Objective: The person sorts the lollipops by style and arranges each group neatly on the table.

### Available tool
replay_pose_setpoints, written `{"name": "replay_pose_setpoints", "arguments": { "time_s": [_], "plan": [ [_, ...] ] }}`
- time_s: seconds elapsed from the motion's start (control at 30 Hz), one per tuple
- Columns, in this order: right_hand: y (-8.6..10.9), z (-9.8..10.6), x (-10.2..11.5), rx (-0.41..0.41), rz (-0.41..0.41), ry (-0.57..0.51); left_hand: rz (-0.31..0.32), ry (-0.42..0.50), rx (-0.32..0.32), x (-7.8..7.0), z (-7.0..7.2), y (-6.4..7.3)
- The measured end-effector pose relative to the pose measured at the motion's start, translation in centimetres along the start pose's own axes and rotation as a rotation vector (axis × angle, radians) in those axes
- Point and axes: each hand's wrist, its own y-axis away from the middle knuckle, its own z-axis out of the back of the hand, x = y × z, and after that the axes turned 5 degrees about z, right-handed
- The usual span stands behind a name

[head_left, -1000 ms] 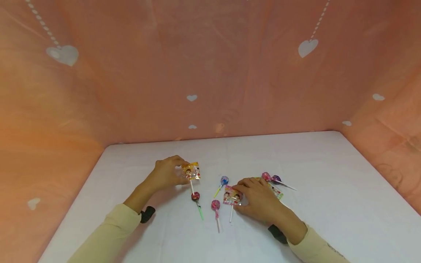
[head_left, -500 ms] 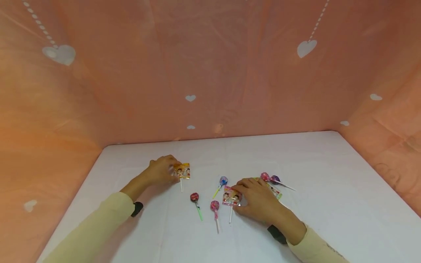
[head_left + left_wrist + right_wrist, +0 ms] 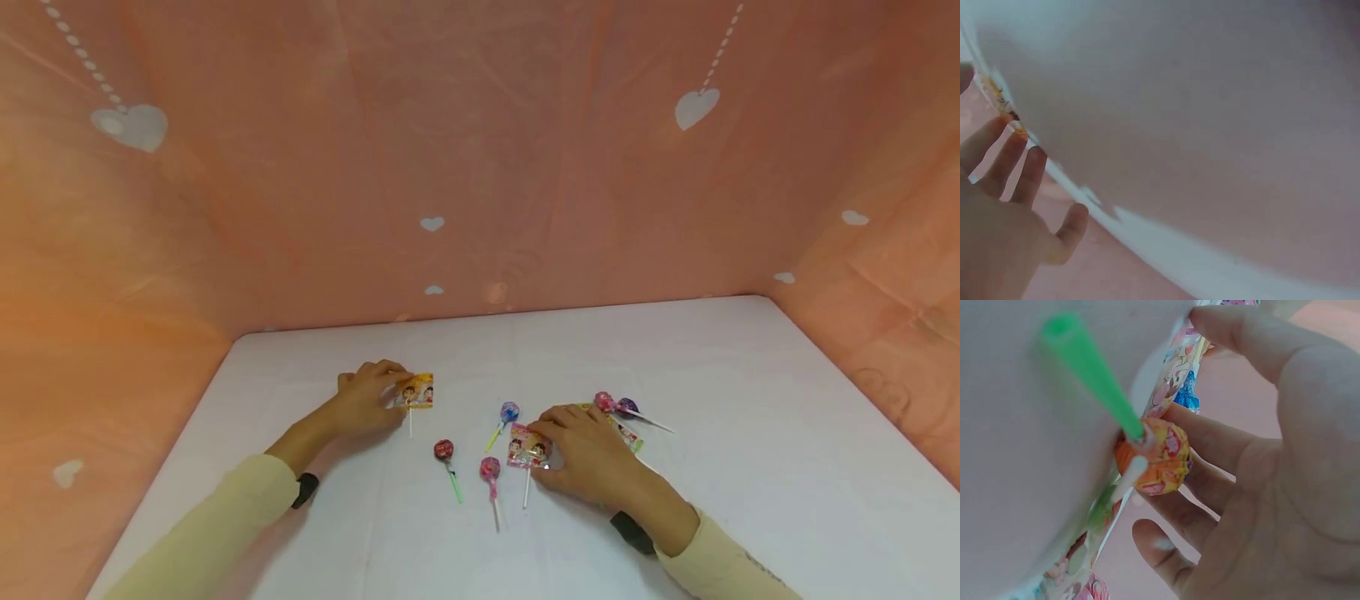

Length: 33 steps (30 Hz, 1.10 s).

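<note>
In the head view, a lollipop in an orange-edged wrapper [image 3: 420, 390] lies at the left of the group. Around its left side are the spread thumb and fingers of my left hand [image 3: 367, 402]; the left wrist view shows fingertips [image 3: 1034, 153] close at the wrapper. My right hand [image 3: 588, 450] pinches a pink-edged, square-wrapped lollipop [image 3: 529, 447] between thumb and index finger. Under the right palm, mostly hidden from above, an orange lollipop [image 3: 1163, 456] with a green stick [image 3: 1088, 372] shows in the right wrist view.
Between the hands lie a red lollipop [image 3: 444, 451], a pink one [image 3: 490, 469] and a blue one [image 3: 509, 412]. Beyond the right hand are a pink lollipop [image 3: 603, 402], a purple one [image 3: 627, 407] and a green-edged wrapper [image 3: 630, 437]. Cloth [image 3: 480, 167] hangs behind the white table [image 3: 720, 358].
My left hand has moved left with the orange-wrapped lollipop, away from the red one, then shifted slightly further while the wrapper stayed in place. The right hand has stayed put.
</note>
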Motion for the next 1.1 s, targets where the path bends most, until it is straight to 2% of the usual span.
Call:
{"name": "replay_pose_setpoints", "arguments": {
  "time_s": [0.13, 0.3, 0.77, 1.1],
  "plan": [
    [0.2, 0.1, -0.1, -0.006, 0.004, 0.004, -0.014, 0.005, -0.035, -0.2, -0.5, 0.2],
    [0.5, 0.2, -0.1, 0.003, 0.030, 0.004, -0.001, 0.035, -0.035, -0.4, -0.9, 0.7],
    [-0.6, 1.2, -0.9, 0.126, 0.114, -0.028, 0.016, 0.089, -0.062, 0.3, -1.1, 0.6],
    [-0.8, 1.0, -0.9, 0.102, 0.134, -0.043, 0.017, 0.083, -0.067, 0.1, -0.8, 0.9]
  ]
}}
